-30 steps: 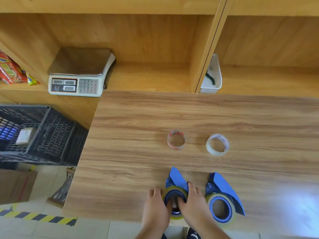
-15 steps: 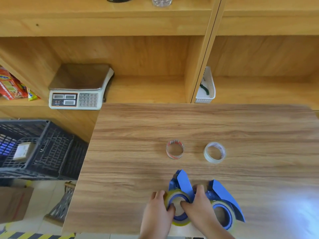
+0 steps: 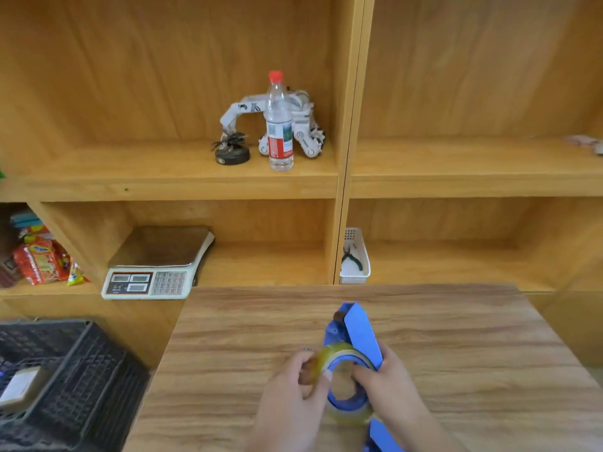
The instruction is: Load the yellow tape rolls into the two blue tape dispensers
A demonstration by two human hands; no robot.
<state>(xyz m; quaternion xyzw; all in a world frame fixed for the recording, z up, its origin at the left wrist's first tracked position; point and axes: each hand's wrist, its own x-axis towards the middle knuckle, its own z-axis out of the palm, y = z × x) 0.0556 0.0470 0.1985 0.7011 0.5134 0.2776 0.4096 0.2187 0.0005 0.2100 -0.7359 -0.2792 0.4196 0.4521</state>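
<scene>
**Dispenser lifted off the table, roll in hand**

The view has swung up since a moment ago: the shelves now fill the upper frame, and the two loose rolls that lay mid-table are out of sight. The blue tape dispenser [image 3: 354, 340] has come up with both hands and sits low and centre in the frame, above the table [image 3: 456, 337]. The left hand [image 3: 293, 396] has its fingers [image 3: 321, 375] pinched on the rim of the yellow tape roll [image 3: 339, 353], while the right hand [image 3: 391, 386] is closed around the dispenser's body. To my eye the roll is seated on the hub and is being settled or turned (a blue corner at the bottom edge is probably the second dispenser [image 3: 383, 435]). The dispenser's long axis runs from lower frame toward the top, flap end pointing away to the shelves.
</scene>
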